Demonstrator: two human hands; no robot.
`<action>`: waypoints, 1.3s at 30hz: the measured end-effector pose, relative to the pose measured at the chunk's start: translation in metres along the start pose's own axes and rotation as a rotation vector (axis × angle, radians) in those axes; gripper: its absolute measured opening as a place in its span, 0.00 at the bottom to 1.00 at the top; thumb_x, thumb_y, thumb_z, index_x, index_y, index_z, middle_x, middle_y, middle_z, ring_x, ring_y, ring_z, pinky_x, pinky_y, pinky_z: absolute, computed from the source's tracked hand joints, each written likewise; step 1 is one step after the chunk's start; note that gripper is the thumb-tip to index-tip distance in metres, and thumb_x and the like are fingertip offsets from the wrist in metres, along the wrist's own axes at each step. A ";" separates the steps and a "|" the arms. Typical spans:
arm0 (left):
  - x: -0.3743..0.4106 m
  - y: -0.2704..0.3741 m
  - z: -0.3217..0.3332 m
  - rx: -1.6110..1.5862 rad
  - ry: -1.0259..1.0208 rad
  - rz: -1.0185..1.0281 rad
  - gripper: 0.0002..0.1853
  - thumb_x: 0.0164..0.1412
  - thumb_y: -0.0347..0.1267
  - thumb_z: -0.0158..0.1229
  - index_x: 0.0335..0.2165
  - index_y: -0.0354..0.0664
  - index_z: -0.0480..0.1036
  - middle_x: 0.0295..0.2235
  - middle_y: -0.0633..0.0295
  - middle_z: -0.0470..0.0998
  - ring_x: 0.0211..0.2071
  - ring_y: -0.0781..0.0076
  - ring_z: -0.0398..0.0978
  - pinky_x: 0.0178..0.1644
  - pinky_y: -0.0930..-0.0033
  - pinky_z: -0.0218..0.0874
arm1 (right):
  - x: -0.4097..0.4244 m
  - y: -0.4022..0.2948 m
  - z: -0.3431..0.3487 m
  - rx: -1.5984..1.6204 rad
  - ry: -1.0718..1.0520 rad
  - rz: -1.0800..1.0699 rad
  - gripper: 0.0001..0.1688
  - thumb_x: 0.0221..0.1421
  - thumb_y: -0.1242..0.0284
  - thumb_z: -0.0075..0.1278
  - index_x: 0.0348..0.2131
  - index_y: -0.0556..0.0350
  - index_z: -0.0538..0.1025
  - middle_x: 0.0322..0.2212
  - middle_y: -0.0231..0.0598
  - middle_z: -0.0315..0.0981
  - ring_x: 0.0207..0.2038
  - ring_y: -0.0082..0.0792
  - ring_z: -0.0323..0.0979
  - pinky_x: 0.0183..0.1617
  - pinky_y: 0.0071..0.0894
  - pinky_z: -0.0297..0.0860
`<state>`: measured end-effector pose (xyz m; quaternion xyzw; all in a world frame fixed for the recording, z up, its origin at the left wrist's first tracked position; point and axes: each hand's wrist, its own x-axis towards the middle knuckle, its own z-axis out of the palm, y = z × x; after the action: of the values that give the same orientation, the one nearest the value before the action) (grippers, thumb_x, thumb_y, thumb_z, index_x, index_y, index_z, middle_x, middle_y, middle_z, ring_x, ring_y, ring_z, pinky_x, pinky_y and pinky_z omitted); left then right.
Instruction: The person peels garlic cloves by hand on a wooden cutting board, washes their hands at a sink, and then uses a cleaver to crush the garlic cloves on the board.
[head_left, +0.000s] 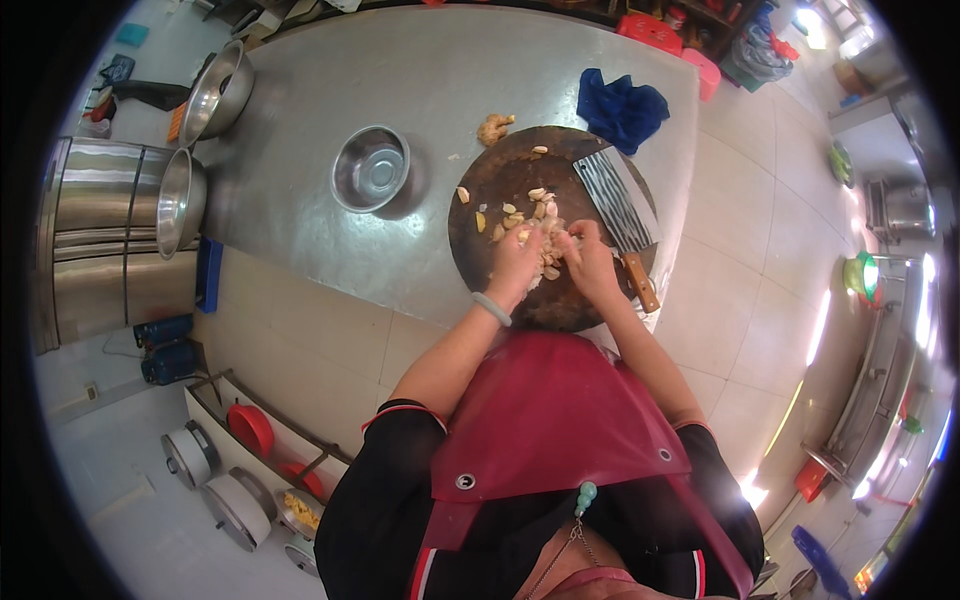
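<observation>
On a round dark wooden chopping board (517, 157) lies a loose pile of garlic cloves (551, 206) and papery skins. My left hand (516, 262), wearing a pale bracelet, is at the pile's left side with a pale garlic clove (523, 235) at its fingertips. Across from it, my right hand (592, 262) has its fingers bent together at the pile's right edge; whether it pinches a clove or skin is hidden. A cleaver (619, 199) with a patterned blade and wooden handle rests on the board's right side, beside my right hand. Several cloves lie apart toward the board's left and far edges.
The board stands on a metal-topped table (300, 112). A steel bowl (370, 169) is left of the board. Beyond the board are a piece of ginger (495, 129) and a dark blue cloth (622, 109). Larger steel basins (217, 94) stand at the table's left end.
</observation>
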<state>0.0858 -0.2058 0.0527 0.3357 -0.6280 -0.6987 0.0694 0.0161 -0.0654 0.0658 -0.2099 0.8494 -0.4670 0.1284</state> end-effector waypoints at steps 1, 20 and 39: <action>-0.001 -0.001 0.001 -0.016 -0.024 -0.007 0.13 0.67 0.35 0.54 0.42 0.35 0.74 0.33 0.63 0.78 0.34 0.80 0.73 0.37 0.75 0.65 | 0.002 -0.007 -0.002 -0.053 -0.048 -0.029 0.26 0.64 0.53 0.48 0.42 0.60 0.67 0.25 0.60 0.75 0.31 0.63 0.75 0.33 0.52 0.68; -0.015 0.033 -0.022 -0.473 -0.279 -0.305 0.14 0.63 0.37 0.58 0.45 0.44 0.73 0.38 0.65 0.79 0.35 0.77 0.78 0.31 0.72 0.70 | 0.017 -0.015 -0.014 1.279 -0.089 0.832 0.17 0.70 0.61 0.40 0.28 0.47 0.65 0.15 0.22 0.52 0.14 0.19 0.46 0.17 0.21 0.50; -0.006 0.022 -0.023 -0.005 -0.237 0.019 0.11 0.65 0.34 0.57 0.39 0.37 0.75 0.32 0.64 0.78 0.32 0.82 0.74 0.36 0.77 0.66 | 0.024 -0.018 -0.014 0.343 -0.230 0.249 0.15 0.64 0.62 0.49 0.34 0.56 0.72 0.17 0.37 0.69 0.18 0.35 0.69 0.22 0.33 0.66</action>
<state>0.0962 -0.2260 0.0758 0.2445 -0.6331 -0.7345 0.0020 -0.0063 -0.0750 0.0876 -0.1304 0.7568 -0.5580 0.3145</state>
